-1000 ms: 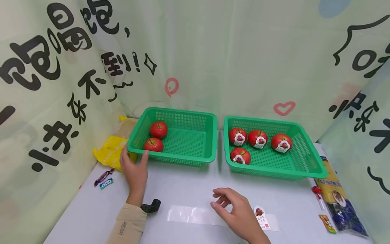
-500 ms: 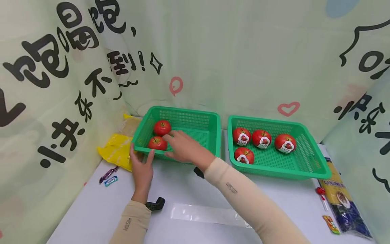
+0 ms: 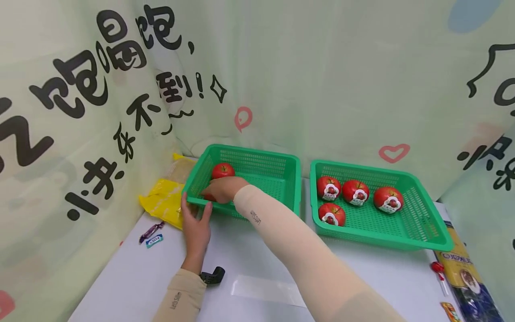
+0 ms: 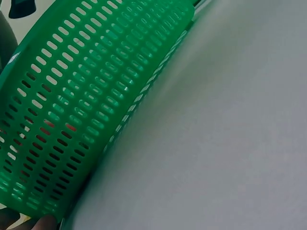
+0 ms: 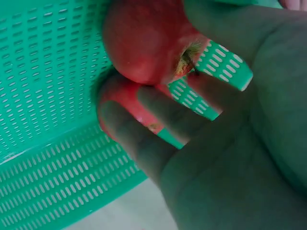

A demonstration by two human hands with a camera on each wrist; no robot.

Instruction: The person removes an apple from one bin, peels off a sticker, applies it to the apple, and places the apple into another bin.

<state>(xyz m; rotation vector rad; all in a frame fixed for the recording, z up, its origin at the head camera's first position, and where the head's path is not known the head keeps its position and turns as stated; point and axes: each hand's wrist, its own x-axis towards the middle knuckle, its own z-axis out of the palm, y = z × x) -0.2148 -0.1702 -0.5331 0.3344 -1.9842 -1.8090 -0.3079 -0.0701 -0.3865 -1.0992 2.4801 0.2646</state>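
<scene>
Right hand reaches across the body into the left basket, palm down, with the forearm running diagonally from the lower right of the head view up to the basket's near-left corner. Its fingers curl around the near apple, which sits low in that corner, close to the front wall; the wrist view shows the fingers wrapped over its red skin. How firmly it is gripped cannot be told. The apple is round, so it has no real long axis, and which way its stem points is hidden by the hand. A second apple lies just behind it, touching or nearly touching it; in the wrist view its stem points toward the palm.

Left hand lies flat on the table, fingers straight and slightly spread, thumb and fingertips against the outside of the basket's near-left corner, the forearm coming straight up from below. It holds nothing.

To the right, well apart from both hands, the right basket holds four stickered apples, three in a row and one in front of them.
</scene>
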